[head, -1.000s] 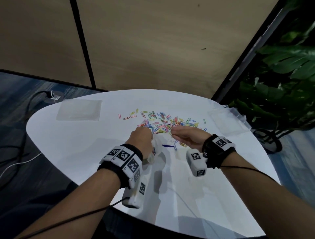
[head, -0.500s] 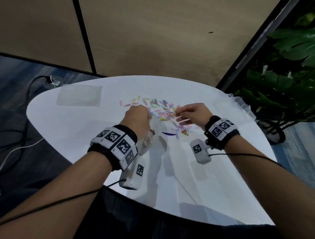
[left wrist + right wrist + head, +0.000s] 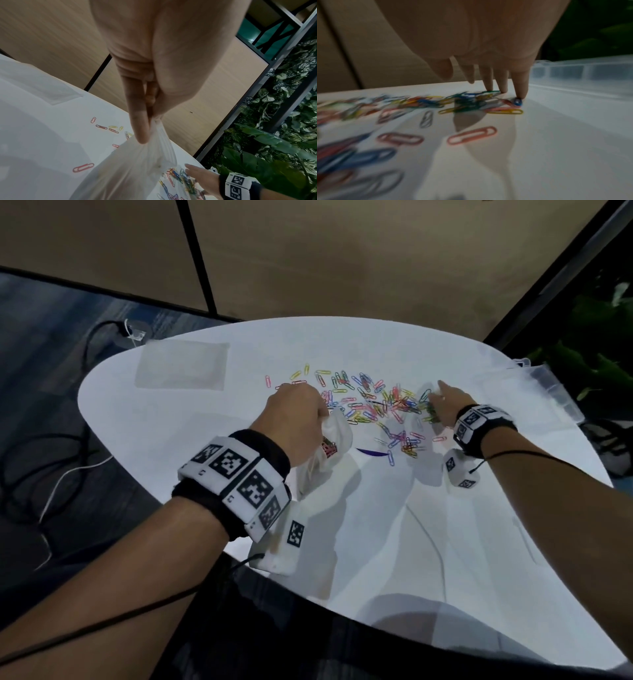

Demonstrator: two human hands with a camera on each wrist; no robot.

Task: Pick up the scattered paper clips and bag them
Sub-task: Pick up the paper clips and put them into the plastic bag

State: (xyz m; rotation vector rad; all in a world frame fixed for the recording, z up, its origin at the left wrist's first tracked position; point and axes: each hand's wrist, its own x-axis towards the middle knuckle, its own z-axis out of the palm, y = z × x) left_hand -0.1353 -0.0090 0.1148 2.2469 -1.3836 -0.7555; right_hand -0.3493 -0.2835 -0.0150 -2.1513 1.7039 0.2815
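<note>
Left hand: the left hand (image 3: 296, 419) sits left of centre in the head view, its fingers (image 3: 138, 121) and thumb pinching the gathered top edge of the bag (image 3: 130, 171).
Bag: a clear plastic bag (image 3: 325, 453) hangs from that pinch down toward the worktop, with a few coloured clips visible inside it in the head view.
Right hand: the right hand (image 3: 445, 405) is right of centre, fingers spread and straight, holding nothing; in the right wrist view its fingertips (image 3: 520, 93) press down onto clips at the right end of the pile.
Paper clips: the paper clips (image 3: 373, 402) lie scattered in many colours across the middle of the white worktop (image 3: 376, 542), between the two hands, with a smaller cluster just below the main spread.
Pink clip: one pink paper clip (image 3: 471, 135) lies alone in the centre of the right wrist view, apart from the pile.
Flat bags: a flat clear bag (image 3: 181, 366) lies in the upper left of the worktop.
Container: a clear plastic box (image 3: 580, 71) stands at the worktop's right edge, near the right hand.
Background: leafy plants (image 3: 274, 135) fill the right side of the left wrist view.
</note>
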